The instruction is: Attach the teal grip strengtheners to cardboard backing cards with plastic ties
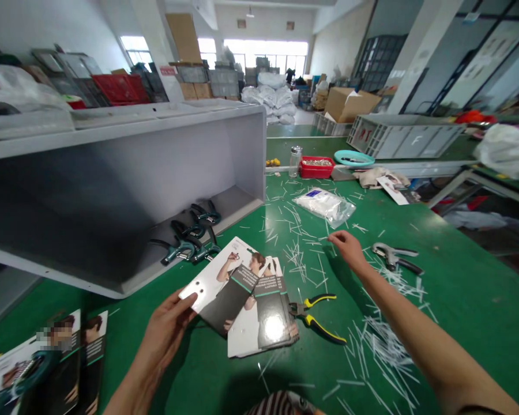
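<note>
My left hand (170, 323) grips a printed backing card (229, 282) by its left edge, thumb on top; small holes show near that edge. The card is tilted over a stack of similar cards (263, 323) on the green table. My right hand (347, 246) reaches over the table with thumb and fingers pinched together. A thin white strip shows at the fingertips, but I cannot tell whether it is held. Pliers with yellow and black handles (315, 320) lie open against the stack. A grey and black hand grip strengthener (395, 257) rests right of my right hand.
Loose white plastic strips (389, 346) litter the table. A grey bin (190, 155) on its side holds several dark green hand grips (190, 239). Carded grips (38, 369) lie front left. Farther back are a clear bag (324, 206), red tray (316, 167) and jar (294, 161).
</note>
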A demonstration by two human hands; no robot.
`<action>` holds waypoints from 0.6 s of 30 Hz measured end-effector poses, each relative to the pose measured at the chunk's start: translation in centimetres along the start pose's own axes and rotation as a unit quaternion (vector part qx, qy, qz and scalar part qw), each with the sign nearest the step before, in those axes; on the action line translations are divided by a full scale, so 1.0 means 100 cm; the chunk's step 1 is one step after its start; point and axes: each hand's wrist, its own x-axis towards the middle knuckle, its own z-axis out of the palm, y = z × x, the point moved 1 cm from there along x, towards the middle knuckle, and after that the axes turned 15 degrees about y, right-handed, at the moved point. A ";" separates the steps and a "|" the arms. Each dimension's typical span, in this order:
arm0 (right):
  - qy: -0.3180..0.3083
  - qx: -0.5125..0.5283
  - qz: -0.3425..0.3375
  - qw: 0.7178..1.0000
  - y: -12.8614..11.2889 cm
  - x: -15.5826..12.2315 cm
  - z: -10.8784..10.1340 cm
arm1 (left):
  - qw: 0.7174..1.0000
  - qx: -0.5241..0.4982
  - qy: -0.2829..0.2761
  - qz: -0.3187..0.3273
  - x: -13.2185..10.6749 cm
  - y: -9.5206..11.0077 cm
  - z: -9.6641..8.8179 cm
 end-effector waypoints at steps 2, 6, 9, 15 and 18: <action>0.032 0.025 0.023 0.999 -0.010 0.011 0.001 | 0.999 0.012 -0.002 0.046 0.002 0.011 0.003; -0.028 0.110 0.000 0.994 -0.073 0.003 0.005 | 0.985 0.084 -0.081 0.128 -0.006 0.031 0.023; -0.111 0.120 -0.126 0.979 -0.138 -0.027 0.004 | 0.976 0.089 -0.130 0.149 -0.010 0.029 0.044; -0.121 0.026 -0.391 0.912 -0.219 -0.077 0.000 | 0.974 0.080 -0.143 0.156 -0.007 0.015 0.057; -0.112 -0.011 -0.429 0.896 -0.227 -0.080 0.006 | 0.973 0.072 -0.156 0.157 -0.005 0.013 0.054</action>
